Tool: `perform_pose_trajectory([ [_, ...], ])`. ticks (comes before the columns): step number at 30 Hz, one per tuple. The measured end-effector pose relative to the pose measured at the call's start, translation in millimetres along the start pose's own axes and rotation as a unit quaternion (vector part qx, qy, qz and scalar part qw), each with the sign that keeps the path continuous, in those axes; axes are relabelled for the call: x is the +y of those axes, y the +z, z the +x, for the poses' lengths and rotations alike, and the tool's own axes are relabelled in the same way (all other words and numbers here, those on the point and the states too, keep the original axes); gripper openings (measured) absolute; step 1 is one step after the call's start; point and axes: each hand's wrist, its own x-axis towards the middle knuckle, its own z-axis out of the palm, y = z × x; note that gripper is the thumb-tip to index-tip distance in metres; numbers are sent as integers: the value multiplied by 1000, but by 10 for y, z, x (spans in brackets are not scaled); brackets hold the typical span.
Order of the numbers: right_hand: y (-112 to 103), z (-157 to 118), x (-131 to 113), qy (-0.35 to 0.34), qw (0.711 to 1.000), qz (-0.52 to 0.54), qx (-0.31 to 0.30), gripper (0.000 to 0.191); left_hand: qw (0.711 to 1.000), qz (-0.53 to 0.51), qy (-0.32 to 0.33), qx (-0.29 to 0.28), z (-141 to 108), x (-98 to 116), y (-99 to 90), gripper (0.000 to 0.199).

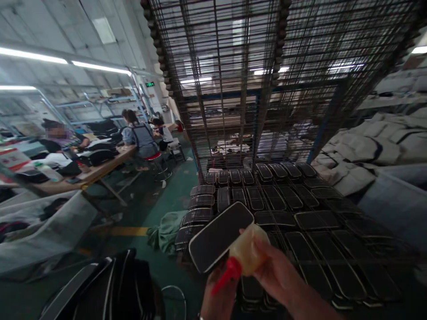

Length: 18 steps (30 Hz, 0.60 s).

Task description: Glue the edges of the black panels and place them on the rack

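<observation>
My right hand is wrapped round a cloudy yellowish squeeze bottle, whose red nozzle points down to the left. Below that nozzle, my left hand grips the near edge of a dark panel; its fingers are partly hidden. The panel is rectangular with rounded corners and a pale rim, and it is tilted. Bottle and panel overlap in view, and I cannot tell whether they touch. Rows of similar dark panels lie on the wire rack beyond my hands.
Wire mesh shelves rise overhead above the rows. At lower left stands a pile of black pieces, with a green cloth on the floor beyond it. People sit at a worktable to the left. Pale sacks are heaped on the right.
</observation>
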Motion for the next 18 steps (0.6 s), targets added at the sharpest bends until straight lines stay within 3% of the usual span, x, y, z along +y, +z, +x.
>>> perform_pose_trajectory([
  [2,-49,13,-254,40,998,-45,-27,42,997,32,60,48,-91,176,-134,47],
  [4,-84,37,-495,81,991,-91,-55,43,992,81,74,70,-203,453,-189,32],
  [6,-78,63,-690,120,982,-132,-65,50,990,138,36,18,-322,773,-147,16],
  [10,81,115,-892,161,959,-218,-87,58,955,255,-26,-149,-536,1237,161,46],
  [14,270,183,-877,158,935,-283,-142,53,924,332,4,-188,-634,1244,554,38],
  [18,314,220,-799,137,937,-285,-150,56,923,342,17,-174,-625,1114,767,45],
])
